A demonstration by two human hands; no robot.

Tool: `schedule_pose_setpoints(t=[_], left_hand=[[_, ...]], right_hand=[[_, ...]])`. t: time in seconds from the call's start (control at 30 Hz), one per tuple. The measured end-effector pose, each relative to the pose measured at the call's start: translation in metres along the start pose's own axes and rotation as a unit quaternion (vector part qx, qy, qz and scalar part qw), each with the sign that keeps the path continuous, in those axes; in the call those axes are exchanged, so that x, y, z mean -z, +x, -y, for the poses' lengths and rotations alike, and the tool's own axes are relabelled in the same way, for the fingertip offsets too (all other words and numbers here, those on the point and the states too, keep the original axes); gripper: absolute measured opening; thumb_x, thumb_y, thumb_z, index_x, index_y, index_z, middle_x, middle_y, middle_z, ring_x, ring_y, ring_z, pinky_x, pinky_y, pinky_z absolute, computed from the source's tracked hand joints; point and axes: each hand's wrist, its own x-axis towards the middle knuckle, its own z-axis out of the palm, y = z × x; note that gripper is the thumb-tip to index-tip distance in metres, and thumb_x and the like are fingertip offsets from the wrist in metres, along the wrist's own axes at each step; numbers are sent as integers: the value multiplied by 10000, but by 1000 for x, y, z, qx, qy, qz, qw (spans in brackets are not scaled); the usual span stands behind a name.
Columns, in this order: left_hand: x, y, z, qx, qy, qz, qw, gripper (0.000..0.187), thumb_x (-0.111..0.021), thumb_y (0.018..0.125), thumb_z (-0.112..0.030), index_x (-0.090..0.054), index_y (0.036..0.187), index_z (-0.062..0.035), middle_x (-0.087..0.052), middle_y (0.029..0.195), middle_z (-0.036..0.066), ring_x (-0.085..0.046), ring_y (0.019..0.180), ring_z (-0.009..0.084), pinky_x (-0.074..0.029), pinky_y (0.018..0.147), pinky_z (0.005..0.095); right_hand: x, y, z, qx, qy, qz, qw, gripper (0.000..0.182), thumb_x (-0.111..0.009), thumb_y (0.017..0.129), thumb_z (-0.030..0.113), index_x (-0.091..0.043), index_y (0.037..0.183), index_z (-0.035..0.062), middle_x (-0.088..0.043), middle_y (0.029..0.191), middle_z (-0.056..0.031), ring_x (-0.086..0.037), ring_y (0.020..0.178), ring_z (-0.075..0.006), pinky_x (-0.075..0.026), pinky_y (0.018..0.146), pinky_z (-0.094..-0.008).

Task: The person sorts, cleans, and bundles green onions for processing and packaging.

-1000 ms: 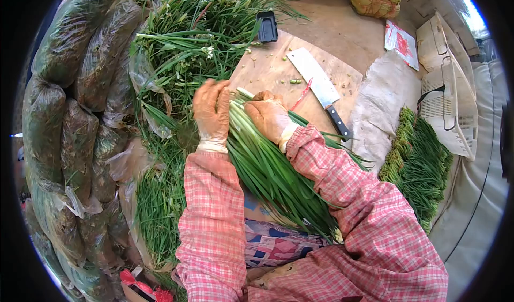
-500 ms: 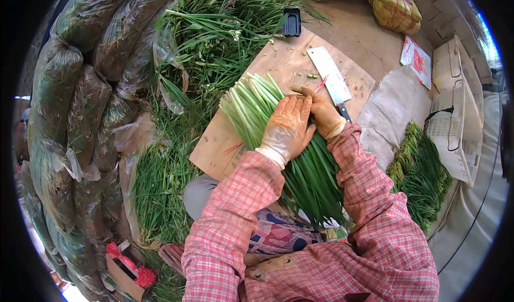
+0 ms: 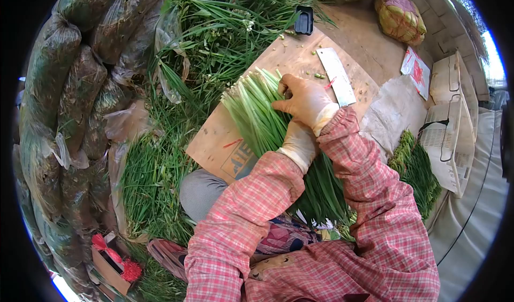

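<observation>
A bundle of long green stalks [image 3: 254, 109] lies across the wooden board [image 3: 206, 144], pale ends to the upper left, dark leaves toward my lap. My left hand [image 3: 297, 141] rests on the bundle's middle, its fingers mostly hidden under my other hand. Above it, my right hand [image 3: 308, 99] is at the stalks' right edge, thumb and fingers curled toward each other; whether they pinch a stalk is too small to tell. A cleaver [image 3: 336, 76] lies on the board to the right, with a red tie and cut bits beside it.
Loose greens [image 3: 214, 39] are heaped behind and left of the board. Filled plastic bags [image 3: 80, 88] are stacked at the far left. A black tray [image 3: 303, 21] sits at the board's top corner. White crates [image 3: 441, 141] and more greens [image 3: 417, 173] are at the right.
My right hand has lifted and moved left over the bundle, its fingers now curled. My left hand has shifted right and down, beneath it. The view has shifted slightly.
</observation>
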Motion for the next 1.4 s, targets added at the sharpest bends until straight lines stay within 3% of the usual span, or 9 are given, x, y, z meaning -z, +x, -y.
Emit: schedule_pose_setpoints(t=[0.43, 0.57, 0.63, 0.73, 0.93, 1.07, 1.23, 1.33, 1.4], left_hand=[[-15, -11, -5, 139, -223, -104, 959, 393, -369, 898, -314, -436, 1194, -65, -475, 1227, 107, -448, 1126, 273, -337, 991, 428], [10, -3, 3, -41, 146, 189, 970, 354, -344, 903, -228, -441, 1194, -50, -482, 1220, 113, -442, 1142, 271, -297, 1018, 415], [25, 8, 16, -267, 610, 152, 730, 337, -356, 876, -175, -482, 1141, -10, -522, 1164, 146, -450, 1141, 284, -259, 1042, 408], [14, -1, -5, -315, 936, 113, 112, 353, -395, 815, -181, -543, 1032, 56, -565, 1086, 209, -460, 1143, 312, -218, 1063, 409], [17, -1, -5, -304, 933, 119, 153, 356, -385, 832, -192, -534, 1052, 44, -561, 1113, 197, -483, 1124, 304, -217, 1060, 426], [17, 0, -6, -297, 931, 122, 174, 349, -386, 836, -191, -540, 1055, 33, -562, 1118, 189, -495, 1112, 293, -214, 1061, 422], [5, -8, -13, -232, 956, 129, 127, 341, -422, 825, -195, -534, 1079, 3, -567, 1101, 174, -499, 1103, 279, -274, 1030, 400], [24, 0, -3, -242, 861, 128, 427, 367, -430, 839, -221, -479, 1160, -50, -546, 1141, 123, -492, 1093, 258, -348, 975, 342], [23, -3, -6, -287, 809, 124, 499, 347, -408, 866, -214, -465, 1184, -88, -525, 1175, 94, -474, 1108, 232, -350, 974, 308]], right_hand=[[-12, 21, 9, -30, -179, 4, 983, 182, -573, 687, 177, -575, 821, 54, -614, 776, -177, -595, 774, -348, -467, 701, -409], [-1, 18, 12, -32, -110, -43, 993, 199, -546, 706, 152, -597, 856, 30, -614, 821, -202, -600, 801, -358, -465, 704, -444], [-1, 29, -13, 57, -10, -115, 992, 157, -565, 720, 159, -565, 814, 34, -584, 683, -157, -594, 663, -277, -468, 616, -367], [43, 42, 5, 102, 158, -136, 973, 167, -564, 765, 178, -564, 760, 11, -570, 616, -110, -564, 543, -194, -459, 531, -334], [178, 103, 80, 213, 424, -201, 857, 273, -539, 848, 169, -495, 1090, 49, -569, 988, -73, -599, 865, -192, -472, 830, -343], [162, 107, 98, 223, -103, -91, 965, 195, -563, 805, 211, -565, 888, 34, -591, 780, -86, -590, 687, -202, -494, 675, -332], [31, 29, 23, 58, -164, 52, 983, 360, -657, 663, 395, -639, 760, 49, -627, 735, -156, -609, 705, -313, -481, 650, -407], [1, 12, 11, -10, -142, 66, 988, 335, -665, 668, 342, -622, 822, 47, -629, 782, -168, -611, 755, -329, -477, 678, -416], [1, 10, 17, -40, -148, 70, 986, 339, -644, 690, 320, -614, 881, 42, -629, 821, -178, -610, 794, -331, -474, 715, -412]])
